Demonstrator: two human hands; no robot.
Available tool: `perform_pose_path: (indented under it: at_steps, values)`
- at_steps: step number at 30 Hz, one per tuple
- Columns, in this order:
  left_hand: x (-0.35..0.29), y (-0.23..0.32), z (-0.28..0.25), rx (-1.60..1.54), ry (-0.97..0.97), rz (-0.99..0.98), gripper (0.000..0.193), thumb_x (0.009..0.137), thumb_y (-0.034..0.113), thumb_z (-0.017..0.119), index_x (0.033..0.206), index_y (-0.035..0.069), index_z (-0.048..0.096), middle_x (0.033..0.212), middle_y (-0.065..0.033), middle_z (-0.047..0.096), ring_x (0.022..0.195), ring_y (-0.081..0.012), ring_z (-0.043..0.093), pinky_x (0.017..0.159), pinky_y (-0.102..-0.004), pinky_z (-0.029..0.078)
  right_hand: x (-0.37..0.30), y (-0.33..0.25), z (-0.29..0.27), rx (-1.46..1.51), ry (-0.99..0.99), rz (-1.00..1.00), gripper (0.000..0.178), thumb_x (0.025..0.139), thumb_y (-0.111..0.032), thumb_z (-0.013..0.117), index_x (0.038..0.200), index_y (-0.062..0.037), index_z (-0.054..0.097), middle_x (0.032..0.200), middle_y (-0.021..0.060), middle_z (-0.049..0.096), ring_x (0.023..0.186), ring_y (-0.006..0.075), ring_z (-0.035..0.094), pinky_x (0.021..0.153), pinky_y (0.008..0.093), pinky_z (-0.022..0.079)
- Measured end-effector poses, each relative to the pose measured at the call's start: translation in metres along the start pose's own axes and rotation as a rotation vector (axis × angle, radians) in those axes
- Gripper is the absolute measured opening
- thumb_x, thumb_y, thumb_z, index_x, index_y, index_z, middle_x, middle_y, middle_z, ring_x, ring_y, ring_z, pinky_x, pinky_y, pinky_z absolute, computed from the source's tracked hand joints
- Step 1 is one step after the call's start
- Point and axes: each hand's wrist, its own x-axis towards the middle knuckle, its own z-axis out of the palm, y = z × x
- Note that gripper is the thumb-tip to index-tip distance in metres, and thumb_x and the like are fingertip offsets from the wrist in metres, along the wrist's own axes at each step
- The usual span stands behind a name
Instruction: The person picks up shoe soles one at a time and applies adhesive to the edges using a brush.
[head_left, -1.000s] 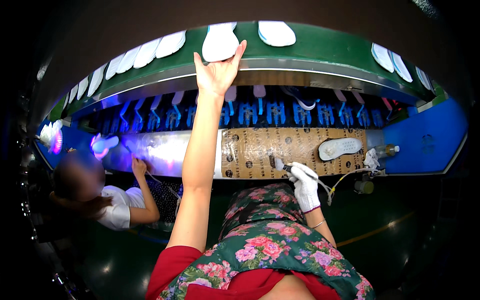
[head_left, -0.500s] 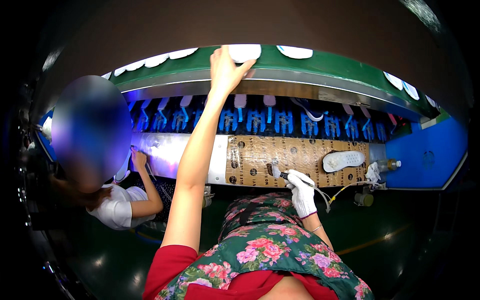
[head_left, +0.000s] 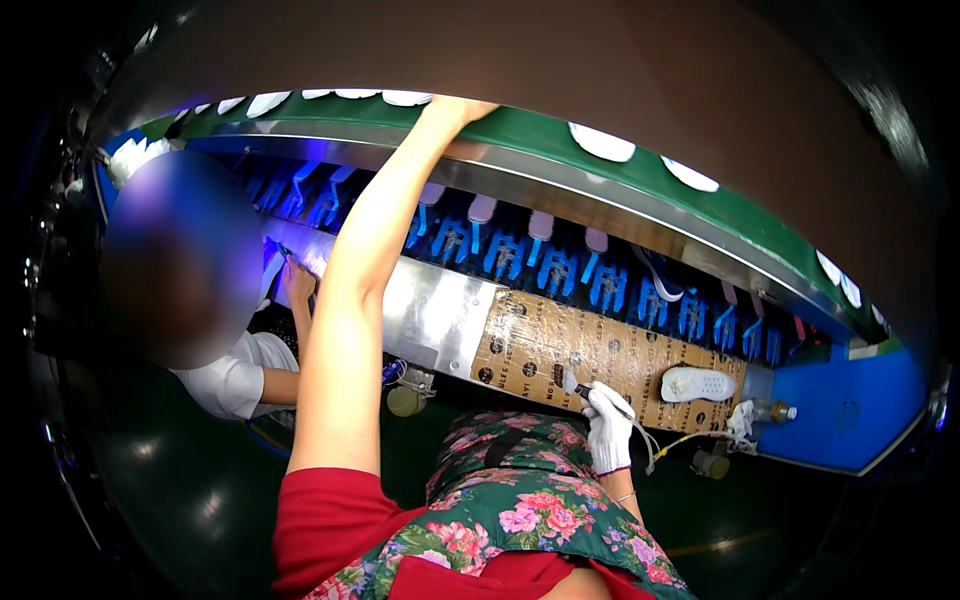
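Observation:
My bare left hand (head_left: pixel 464 108) reaches far over the green conveyor belt (head_left: pixel 530 127). Its fingers are hidden beneath the dark overhead panel, so I cannot see whether they hold anything. A white shoe sole (head_left: pixel 405 98) lies on the belt just left of it. In a white knit glove, my right hand (head_left: pixel 608 430) grips a brush (head_left: pixel 572 383) with a dark handle and a thin tube trailing from it. The bristles are over the cardboard sheet (head_left: pixel 540 335) on the bench. Farther right on that cardboard rests another white sole (head_left: pixel 698 384), studded with small holes.
Blue clamps (head_left: pixel 505 250) line the trough between bench and belt. A clear bottle (head_left: pixel 772 411) and a crumpled white cloth (head_left: pixel 741 418) sit at the bench's right end. A co-worker in a white shirt (head_left: pixel 225 385) works close on my left. Metal edging (head_left: pixel 600 180) fronts the belt.
My left hand has gone farther in, and its fingers have passed out of sight under the panel. The whole view has tilted. The right hand still holds the brush over the cardboard.

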Motion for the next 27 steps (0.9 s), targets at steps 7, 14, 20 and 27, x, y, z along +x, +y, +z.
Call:
perform_pose_path:
  at_steps: [7, 14, 20, 27]
  values:
    - [-0.014, -0.071, -0.021, 0.179, 0.04, -0.163, 0.043, 0.085, 0.042, 0.071, 0.118, 0.013, 0.07, 0.113, -0.0162, 0.069, 0.107, -0.036, 0.063, 0.091, -0.0498, 0.05, 0.003, 0.006, 0.027, -0.097, -0.056, 0.049, 0.024, 0.086, 0.001, 0.071, 0.109, 0.005, 0.069, 0.092, 0.0123, 0.071, 0.07, 0.0165, 0.064, 0.058, 0.0249, 0.051]
    - [-0.02, -0.145, -0.057, 0.31, 0.066, -0.337, 0.039, 0.085, 0.04, 0.07, 0.117, 0.017, 0.07, 0.114, -0.0151, 0.068, 0.11, -0.0376, 0.06, 0.093, -0.0525, 0.047, 0.001, -0.001, 0.038, -0.116, -0.066, 0.059, 0.021, 0.085, 0.003, 0.071, 0.106, 0.005, 0.071, 0.086, 0.0109, 0.072, 0.066, 0.0157, 0.065, 0.059, 0.0245, 0.052]
    - [-0.073, -0.145, -0.069, 0.394, 0.041, -0.4, 0.036, 0.084, 0.039, 0.07, 0.116, 0.021, 0.071, 0.115, -0.0141, 0.068, 0.113, -0.039, 0.057, 0.095, -0.0549, 0.044, 0.005, -0.005, 0.043, -0.036, -0.052, 0.103, 0.023, 0.085, 0.003, 0.071, 0.107, 0.0048, 0.07, 0.087, 0.0113, 0.071, 0.066, 0.0161, 0.065, 0.058, 0.0247, 0.052]
    - [-0.141, -0.097, -0.129, -0.376, 0.264, -0.45, 0.023, 0.08, 0.001, 0.068, 0.101, 0.002, 0.06, 0.101, -0.013, 0.055, 0.089, -0.0251, 0.066, 0.076, -0.0353, 0.054, 0.008, -0.006, 0.064, -0.098, -0.161, 0.052, 0.023, 0.087, -0.001, 0.067, 0.11, 0.0041, 0.068, 0.089, 0.0116, 0.069, 0.069, 0.0172, 0.064, 0.061, 0.0255, 0.05]
